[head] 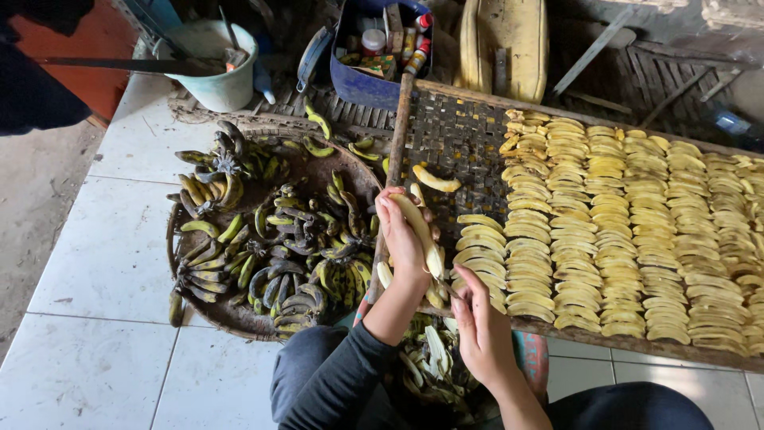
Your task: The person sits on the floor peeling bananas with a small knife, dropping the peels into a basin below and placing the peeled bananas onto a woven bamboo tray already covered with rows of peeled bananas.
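Note:
My left hand [400, 237] is shut on a peeled pale-yellow banana [423, 232], held upright over the near left end of a woven bamboo drying rack [454, 135]. My right hand [480, 322] sits just below and right of it, fingers curled close to the banana's lower end; what it grips is too small to tell. Rows of peeled, sliced bananas [629, 231] cover most of the rack. One loose peeled banana [436, 180] lies on the bare part of the rack.
A round woven tray [239, 318] of green-black unpeeled bananas [278, 255] lies on the white tiled floor [103, 263] to the left. Banana peels [430, 362] pile between my knees. A white bucket [213, 64], a blue crate [362, 84] and a yellow jerrycan [509, 40] stand behind.

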